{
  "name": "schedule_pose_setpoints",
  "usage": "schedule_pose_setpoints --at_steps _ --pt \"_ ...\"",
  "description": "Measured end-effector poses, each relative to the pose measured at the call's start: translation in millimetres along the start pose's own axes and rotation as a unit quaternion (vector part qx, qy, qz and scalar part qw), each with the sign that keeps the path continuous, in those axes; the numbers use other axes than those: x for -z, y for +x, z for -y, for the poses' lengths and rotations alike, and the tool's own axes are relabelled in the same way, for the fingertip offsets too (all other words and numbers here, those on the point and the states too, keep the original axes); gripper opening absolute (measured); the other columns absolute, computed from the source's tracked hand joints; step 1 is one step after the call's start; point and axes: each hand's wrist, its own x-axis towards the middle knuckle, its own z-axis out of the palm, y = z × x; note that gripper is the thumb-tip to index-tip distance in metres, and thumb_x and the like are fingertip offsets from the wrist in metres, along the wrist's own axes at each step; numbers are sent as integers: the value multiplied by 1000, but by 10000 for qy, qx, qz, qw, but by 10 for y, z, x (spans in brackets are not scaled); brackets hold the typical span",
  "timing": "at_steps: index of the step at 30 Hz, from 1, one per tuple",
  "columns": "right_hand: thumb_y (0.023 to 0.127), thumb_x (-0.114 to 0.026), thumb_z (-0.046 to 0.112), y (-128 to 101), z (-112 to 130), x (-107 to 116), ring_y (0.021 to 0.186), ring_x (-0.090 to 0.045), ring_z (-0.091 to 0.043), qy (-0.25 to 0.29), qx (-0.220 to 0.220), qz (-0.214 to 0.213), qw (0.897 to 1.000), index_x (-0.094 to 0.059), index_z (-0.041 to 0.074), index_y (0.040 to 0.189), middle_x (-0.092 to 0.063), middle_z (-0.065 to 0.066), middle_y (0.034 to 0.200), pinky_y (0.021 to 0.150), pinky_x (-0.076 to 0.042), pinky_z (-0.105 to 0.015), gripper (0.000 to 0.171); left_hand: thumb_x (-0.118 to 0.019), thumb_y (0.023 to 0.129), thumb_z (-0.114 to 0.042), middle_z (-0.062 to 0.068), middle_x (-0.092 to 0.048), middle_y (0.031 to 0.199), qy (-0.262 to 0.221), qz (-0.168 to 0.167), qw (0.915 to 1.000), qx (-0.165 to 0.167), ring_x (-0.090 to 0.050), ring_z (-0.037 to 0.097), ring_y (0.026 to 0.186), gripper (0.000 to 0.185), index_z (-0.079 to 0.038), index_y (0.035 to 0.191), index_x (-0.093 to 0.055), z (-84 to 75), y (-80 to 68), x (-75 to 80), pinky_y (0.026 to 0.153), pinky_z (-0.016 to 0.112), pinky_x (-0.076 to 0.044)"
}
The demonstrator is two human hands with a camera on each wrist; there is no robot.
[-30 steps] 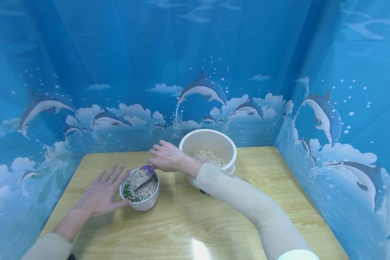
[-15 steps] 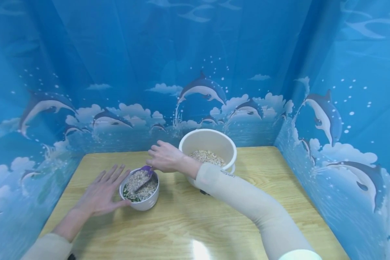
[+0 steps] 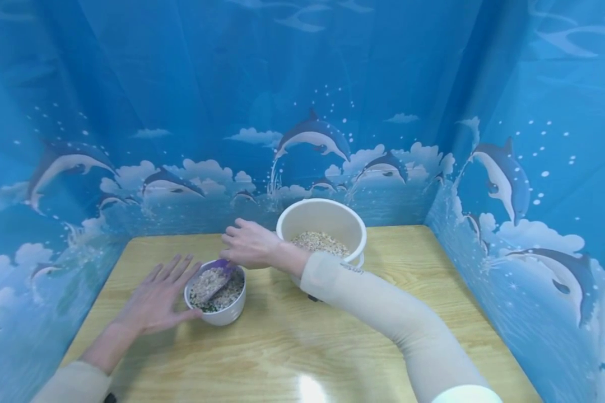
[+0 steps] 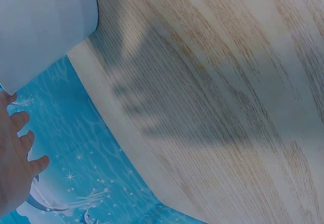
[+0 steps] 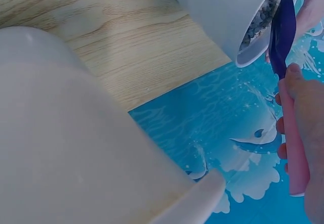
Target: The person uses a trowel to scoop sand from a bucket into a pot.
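My right hand (image 3: 252, 244) grips the pink handle (image 5: 293, 148) of a small trowel, its thumb laid along the top. The trowel's purple blade (image 5: 282, 37) tilts down into a white pot (image 3: 228, 315) and carries pale, gravelly grains. Inside the pot, the same kind of grains (image 3: 228, 295) lie over bits of green. On the pot's left side, my left hand (image 3: 156, 296) is spread with straight fingers, its thumb at the near rim and its fingertips by the far left rim. In the left wrist view, those fingers (image 4: 19, 123) show beside the pot's wall (image 4: 45, 27).
A larger white bucket (image 3: 327, 215) with a handle stands right of the pot, behind my right forearm; a mixed grain heap (image 3: 320, 242) lies inside it. Both stand on a wood-grain table (image 3: 282, 347). A blue dolphin-print curtain (image 3: 282, 73) encloses the back and sides.
My right hand has shifted slightly left with the trowel, and its blade has moved a little further over the pot. Less green shows among the grains. My left hand has stayed in place.
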Motion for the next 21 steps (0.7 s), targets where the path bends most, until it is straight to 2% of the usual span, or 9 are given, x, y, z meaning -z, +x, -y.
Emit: schedule_pose_setpoints --at_steps 8,14,21 --pt "110 -42 55 16 29 58 136 -59 -16 -32 2 106 9999 -59 34 147 -64 5 147 115 -50 -36 46 -65 86 -78 25 -30 172 10 112 9999 75 -32 50 156 110 -7 164 -35 3 1 -11 127 69 -28" --pt "109 -42 57 -36 17 62 137 -59 -17 -79 118 191 9997 -59 32 146 -63 4 148 116 -49 -36 48 -64 87 -78 24 -28 172 10 139 9999 88 -31 50 157 111 -10 167 -29 -11 -11 -3 128 69 -28" --pt "108 -42 59 -126 -34 45 132 -60 -16 -173 339 -12 9993 -61 30 143 -65 4 144 112 -51 -34 49 -64 86 -78 25 -29 172 0 150 9998 134 -31 50 157 111 -10 167 -29 -22 -14 9 128 70 -28"
